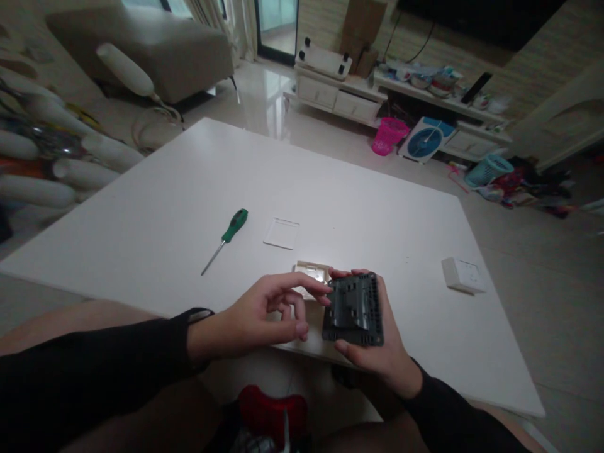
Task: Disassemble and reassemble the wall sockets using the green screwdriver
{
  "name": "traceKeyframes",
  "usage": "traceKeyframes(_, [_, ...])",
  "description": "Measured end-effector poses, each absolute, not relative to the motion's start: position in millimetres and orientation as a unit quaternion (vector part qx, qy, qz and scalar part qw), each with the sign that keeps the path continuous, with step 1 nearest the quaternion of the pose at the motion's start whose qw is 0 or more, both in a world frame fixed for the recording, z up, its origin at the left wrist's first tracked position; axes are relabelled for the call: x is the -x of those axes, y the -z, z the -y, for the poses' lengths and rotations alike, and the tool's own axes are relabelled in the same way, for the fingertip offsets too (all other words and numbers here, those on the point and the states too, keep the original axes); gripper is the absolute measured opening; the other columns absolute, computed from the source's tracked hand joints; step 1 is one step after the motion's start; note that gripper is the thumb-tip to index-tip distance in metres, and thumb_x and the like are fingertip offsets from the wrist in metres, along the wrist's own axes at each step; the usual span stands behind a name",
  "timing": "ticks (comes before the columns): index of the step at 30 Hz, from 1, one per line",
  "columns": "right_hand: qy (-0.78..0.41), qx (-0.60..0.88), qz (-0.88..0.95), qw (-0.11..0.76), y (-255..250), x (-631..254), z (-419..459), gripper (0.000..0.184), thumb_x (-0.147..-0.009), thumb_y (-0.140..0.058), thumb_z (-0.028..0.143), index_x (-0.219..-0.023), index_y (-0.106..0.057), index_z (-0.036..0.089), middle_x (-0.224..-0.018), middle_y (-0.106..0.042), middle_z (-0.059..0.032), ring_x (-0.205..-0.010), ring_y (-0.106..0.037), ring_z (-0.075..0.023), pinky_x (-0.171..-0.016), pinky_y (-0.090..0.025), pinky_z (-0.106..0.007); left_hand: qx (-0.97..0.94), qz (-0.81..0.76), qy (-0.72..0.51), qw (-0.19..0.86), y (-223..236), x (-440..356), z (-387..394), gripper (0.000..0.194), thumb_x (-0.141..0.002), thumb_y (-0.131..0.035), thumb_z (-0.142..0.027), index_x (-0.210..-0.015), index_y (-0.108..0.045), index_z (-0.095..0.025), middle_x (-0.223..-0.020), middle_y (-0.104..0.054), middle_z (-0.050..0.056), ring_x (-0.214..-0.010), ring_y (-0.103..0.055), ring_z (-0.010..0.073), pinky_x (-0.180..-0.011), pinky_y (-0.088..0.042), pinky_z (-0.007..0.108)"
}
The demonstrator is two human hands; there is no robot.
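Note:
My right hand (384,340) is wrapped round a black slotted plastic plate (353,308), tilted up above the table's near edge. My left hand (278,308) has its fingers apart, the index fingertip at the plate's left edge; I cannot tell whether it touches. Behind the hands lies a cream plastic box (311,270), partly hidden by my left hand. A flat white square cover (282,233) rests farther back. To its left is a screwdriver (226,239) with a green and black handle, its blade toward me.
The white table (353,195) spans the view. On its right stands a white box-like piece (463,275). Blurred white rounded objects (56,138) crowd the left side. A red object (274,409) sits below the near edge. Beyond are a pink basket (389,134) and a fan (425,139).

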State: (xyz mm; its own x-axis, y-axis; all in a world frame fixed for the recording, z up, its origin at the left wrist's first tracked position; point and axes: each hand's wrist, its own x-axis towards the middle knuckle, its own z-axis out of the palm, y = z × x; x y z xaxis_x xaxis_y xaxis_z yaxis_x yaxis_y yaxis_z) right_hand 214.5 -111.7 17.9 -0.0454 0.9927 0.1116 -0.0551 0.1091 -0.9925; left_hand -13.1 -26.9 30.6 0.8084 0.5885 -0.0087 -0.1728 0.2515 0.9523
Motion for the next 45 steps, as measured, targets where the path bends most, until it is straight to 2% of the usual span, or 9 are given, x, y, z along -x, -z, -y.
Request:
traceKeyframes(4, [-0.58, 0.403, 0.468, 0.531, -26.1, -214.1, 115.9, 0.082, -0.073, -0.092, 0.031, -0.14, -0.046, 0.039, -0.157, -0.051, -0.0077, -0.133, -0.061, -0.0295, -0.106, -0.057, -0.051, -0.562, -0.225, -0.25, 0.756, -34.9, 16.1, 27.7, 0.035, -0.086, -0.084, -0.031, -0.113, -0.066, -0.017, -0.106, -0.07, 0.006, -0.068, -0.065, 0.0075, -0.059, -0.048, 0.018])
traceKeyframes(8, [-0.612, 0.386, 0.451, 0.523, -27.7, -208.8, 117.7, 0.087, -0.071, -0.093, 0.03, -0.14, -0.042, 0.039, -0.161, -0.048, -0.0089, -0.137, -0.061, -0.0326, -0.11, -0.054, -0.059, -0.518, -0.286, -0.224, 0.775, -29.1, 11.1, 29.5, 0.042, -0.083, -0.087, -0.034, -0.11, -0.059, -0.019, -0.093, -0.069, 0.0, -0.06, -0.058, 0.0048, -0.055, -0.047, 0.016])
traceKeyframes(10, [-0.615, 0.384, 0.447, 0.524, -24.3, -206.1, 118.0, 0.09, -0.07, -0.094, 0.028, -0.14, -0.04, 0.039, -0.164, -0.045, -0.009, -0.142, -0.057, -0.0338, -0.114, -0.052, -0.061, -0.469, -0.276, -0.191, 0.817, -23.2, 7.2, 31.0, 0.046, -0.083, -0.086, -0.041, -0.113, -0.058, -0.019, -0.094, -0.071, 0.002, -0.063, -0.063, 0.0087, -0.052, -0.049, 0.017])
traceKeyframes(13, [-0.634, 0.382, 0.432, 0.516, -17.3, -203.0, 119.4, 0.095, -0.067, -0.096, 0.027, -0.141, -0.037, 0.042, -0.168, -0.039, -0.0084, -0.143, -0.056, -0.0354, -0.105, -0.059, -0.061, -0.416, -0.196, -0.126, 0.879, -15.0, 2.6, 34.1, 0.051, -0.085, -0.083, -0.049, -0.119, -0.062, -0.016, -0.099, -0.075, 0.008, -0.071, -0.072, 0.0151, -0.051, -0.053, 0.02])
traceKeyframes(17, [-0.648, 0.383, 0.425, 0.503, -12.2, -199.2, 121.7, 0.097, -0.068, -0.096, 0.028, -0.142, -0.036, 0.045, -0.17, -0.036, -0.0073, -0.135, -0.062, -0.0352, -0.091, -0.066, -0.056, -0.38, -0.167, -0.104, 0.904, -12.8, 0.0, 38.5, 0.049, -0.084, -0.086, -0.045, -0.116, -0.067, -0.014, -0.091, -0.077, 0.006, -0.067, -0.072, 0.013, -0.053, -0.054, 0.019])
traceKeyframes(22, [-0.622, 0.401, 0.455, 0.495, -14.4, -196.7, 123.7, 0.092, -0.073, -0.093, 0.038, -0.144, -0.036, 0.046, -0.17, -0.034, -0.0064, -0.141, -0.058, -0.0363, -0.101, -0.061, -0.062, -0.39, -0.179, -0.095, 0.898, -16.1, 0.4, 39.1, 0.041, -0.083, -0.088, -0.04, -0.107, -0.07, -0.012, -0.086, -0.078, 0.005, -0.066, -0.074, 0.0116, -0.059, -0.057, 0.019])
traceKeyframes(27, [-0.591, 0.422, 0.49, 0.483, -15.3, -197.7, 125.8, 0.091, -0.074, -0.092, 0.042, -0.146, -0.037, 0.045, -0.167, -0.038, -0.0094, -0.138, -0.06, -0.0373, -0.1, -0.061, -0.065, -0.39, -0.174, -0.093, 0.899, -13.3, 1.7, 38.9, 0.04, -0.082, -0.089, -0.04, -0.105, -0.071, -0.012, -0.078, -0.077, 0.003, -0.061, -0.072, 0.0108, -0.057, -0.056, 0.018])
traceKeyframes(39, [-0.621, 0.403, 0.464, 0.487, -16.8, -195.6, 129.0, 0.092, -0.076, -0.091, 0.033, -0.147, -0.035, 0.045, -0.161, -0.046, -0.0111, -0.132, -0.066, -0.037, -0.1, -0.061, -0.066, -0.381, -0.184, -0.089, 0.901, -16.7, 7.5, 39.4, 0.041, -0.081, -0.091, -0.037, -0.108, -0.07, -0.014, -0.089, -0.077, 0.002, -0.062, -0.07, 0.008, -0.061, -0.057, 0.018])
traceKeyframes(45, [-0.673, 0.352, 0.448, 0.471, -10.4, -190.9, 131.3, 0.095, -0.079, -0.089, 0.033, -0.15, -0.027, 0.045, -0.137, -0.063, -0.0103, -0.106, -0.077, -0.0331, -0.083, -0.068, -0.059, -0.38, -0.175, -0.094, 0.903, -21.9, 7.9, 39.6, 0.04, -0.082, -0.09, -0.036, -0.111, -0.071, -0.015, -0.094, -0.078, 0.003, -0.064, -0.069, 0.0091, -0.057, -0.057, 0.019])
